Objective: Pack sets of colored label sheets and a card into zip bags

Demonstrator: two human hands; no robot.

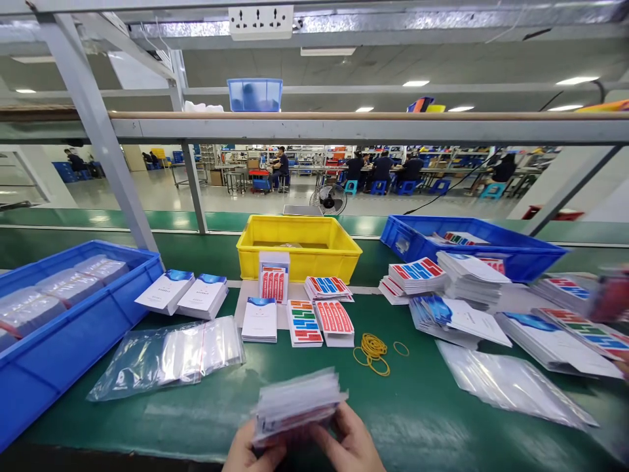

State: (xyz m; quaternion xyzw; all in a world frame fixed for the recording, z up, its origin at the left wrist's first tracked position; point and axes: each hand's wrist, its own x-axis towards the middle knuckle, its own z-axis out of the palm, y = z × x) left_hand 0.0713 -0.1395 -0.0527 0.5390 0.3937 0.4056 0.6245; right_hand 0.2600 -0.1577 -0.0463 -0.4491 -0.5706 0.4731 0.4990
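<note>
Both my hands grip a blurred stack of thin packets point(297, 401), apparently in clear plastic sleeves, low over the front of the green table. My left hand point(251, 452) closes on its left end, and my right hand point(351, 440) clasps the right end with the thumb below. Beyond the stack stand piles of white booklets with blue tops point(259, 321), multicoloured sticker cards point(304, 322) and red sticker cards point(335, 318). Yellow rubber bands point(373, 351) lie to the right of these. At the left is a clear plastic bag point(167, 354).
A yellow bin point(299, 265) stands at the back middle, with a blue bin point(479, 252) to its right and another blue bin point(83, 334) of wrapped bundles at left. More booklet piles point(457, 321) and plastic sleeves point(515, 380) cover the right side. Another person's blurred hand point(622, 367) shows at the right edge.
</note>
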